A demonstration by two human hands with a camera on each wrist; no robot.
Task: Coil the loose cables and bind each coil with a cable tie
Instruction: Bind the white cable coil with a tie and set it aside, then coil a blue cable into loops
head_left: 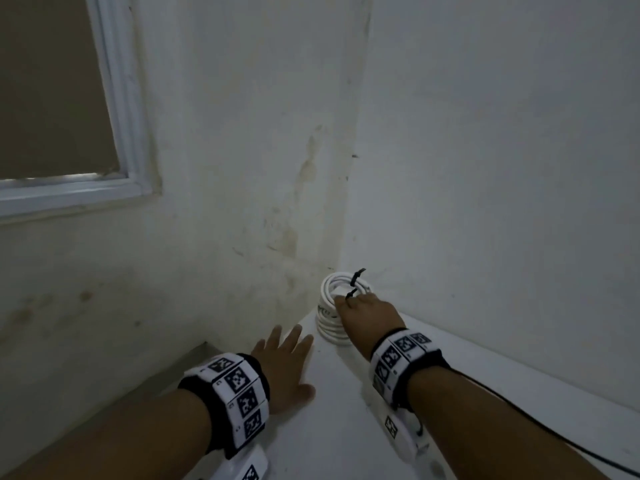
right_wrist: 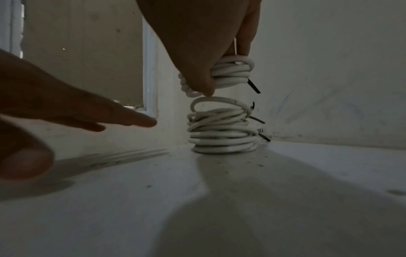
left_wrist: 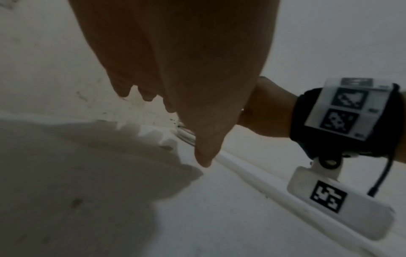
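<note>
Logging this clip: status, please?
Right hand grips top coil, tie on, just above the stack. Left hand open, flat on table. Nothing in the way.

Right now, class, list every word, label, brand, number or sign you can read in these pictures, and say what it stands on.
No readable text.
Left wristband: black-and-white square code markers, patterns only; tiny marks beside them too small to read.
Right wristband: same markers, with small blurred marks.
White camera housing: one code marker, no letters.
Stacked white cable coils, top coil and black cable ties: no legible print.
</note>
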